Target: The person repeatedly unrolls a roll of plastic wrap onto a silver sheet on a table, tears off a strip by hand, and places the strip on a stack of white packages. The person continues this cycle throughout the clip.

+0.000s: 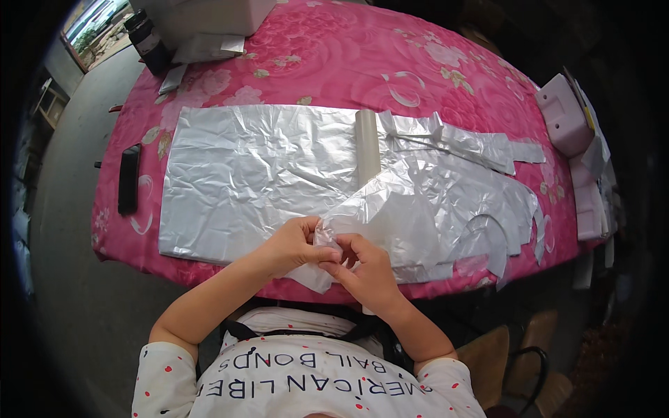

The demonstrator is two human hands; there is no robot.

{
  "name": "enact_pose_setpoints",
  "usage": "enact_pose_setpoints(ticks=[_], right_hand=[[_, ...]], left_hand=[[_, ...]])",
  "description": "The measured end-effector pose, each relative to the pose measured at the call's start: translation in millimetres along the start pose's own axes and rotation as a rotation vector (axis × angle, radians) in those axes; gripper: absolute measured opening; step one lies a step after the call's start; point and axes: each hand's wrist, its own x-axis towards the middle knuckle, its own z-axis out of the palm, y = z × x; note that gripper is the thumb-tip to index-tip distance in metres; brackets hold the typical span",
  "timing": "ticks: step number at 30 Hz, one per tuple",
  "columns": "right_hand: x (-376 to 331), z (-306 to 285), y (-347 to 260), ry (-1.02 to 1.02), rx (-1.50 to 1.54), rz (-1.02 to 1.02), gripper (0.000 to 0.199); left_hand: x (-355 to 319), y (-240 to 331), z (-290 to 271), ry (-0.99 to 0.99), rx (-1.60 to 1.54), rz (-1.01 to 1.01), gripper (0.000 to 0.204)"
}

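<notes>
In the head view, the left hand (296,245) pinched the near edge of a thin plastic sheet (401,223); the right hand (366,273) curled its fingers close beside, their grip unclear. The sheet lay partly over silver bags (244,167). Fingering its edge seemed the step; next appeared to need a light two-handed pinch.

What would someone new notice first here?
Probably the bright pink flowered tablecloth, which fills the middle of the view. Next, the shiny, crumpled silvery plastic spread across it, with a greyish tube lying near its center. At the near edge, the left hand holds clear plastic, the right hand close against it.
</notes>
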Motion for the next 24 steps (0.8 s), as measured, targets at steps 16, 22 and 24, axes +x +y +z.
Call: enact_pose_setpoints(ticks=[16, 22, 24], right_hand=[[-70, -261, 86, 1.324, -0.905, -0.087, 0.021], [-69, -75, 14, 0.291, -0.545, 0.099, 0.035], [-64, -47, 15, -0.089, -0.610, 0.366, 0.047]], left_hand=[[18, 20, -21, 0.178, 0.170, -0.192, 0.021], [11, 31, -50, 0.081, 0.203, -0.252, 0.012], [4, 38, -77, 0.109, 0.254, -0.265, 0.012]])
